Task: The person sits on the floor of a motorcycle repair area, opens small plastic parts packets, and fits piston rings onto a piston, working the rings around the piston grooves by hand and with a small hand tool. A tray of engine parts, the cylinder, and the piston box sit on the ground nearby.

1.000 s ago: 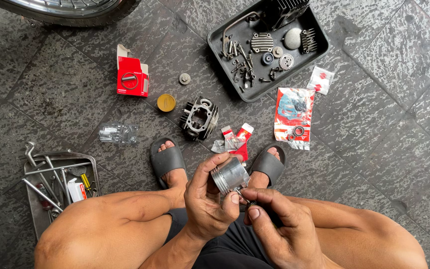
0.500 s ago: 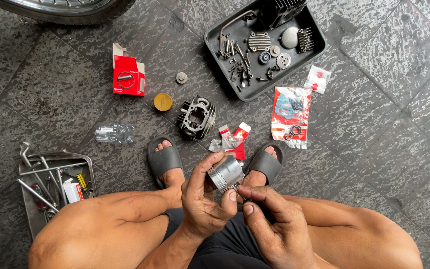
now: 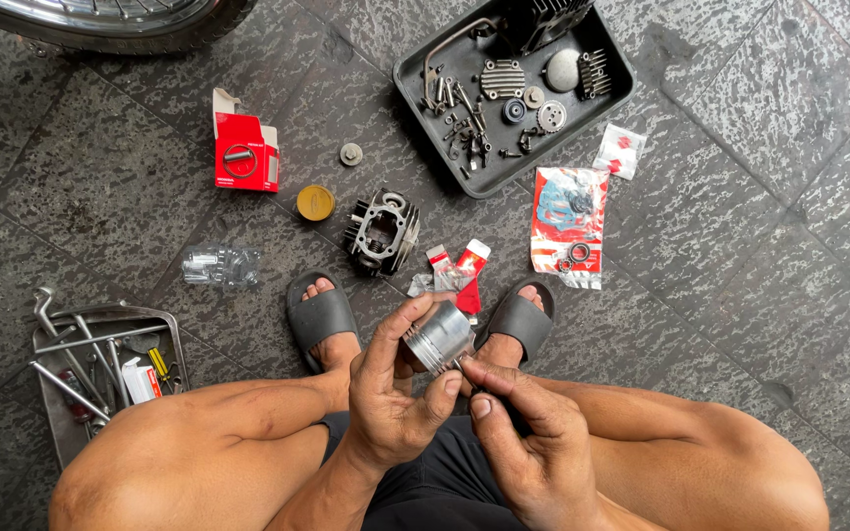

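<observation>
Your left hand is wrapped around the piston, steadying it; your right hand pinches at its lower edge. Black parts tray sits beyond the piston, within reach.

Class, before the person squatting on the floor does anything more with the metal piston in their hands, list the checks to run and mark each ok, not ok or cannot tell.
1. Piston gripped by left hand: ok.
2. Right hand fingertips at the piston's lower edge: ok.
3. What the right hand pinches: cannot tell.
4. Cylinder head on the floor, apart from both feet: ok.
5. Small parts kept inside black tray: ok.
6. Tools gathered in metal tray beside left knee: ok.
</observation>
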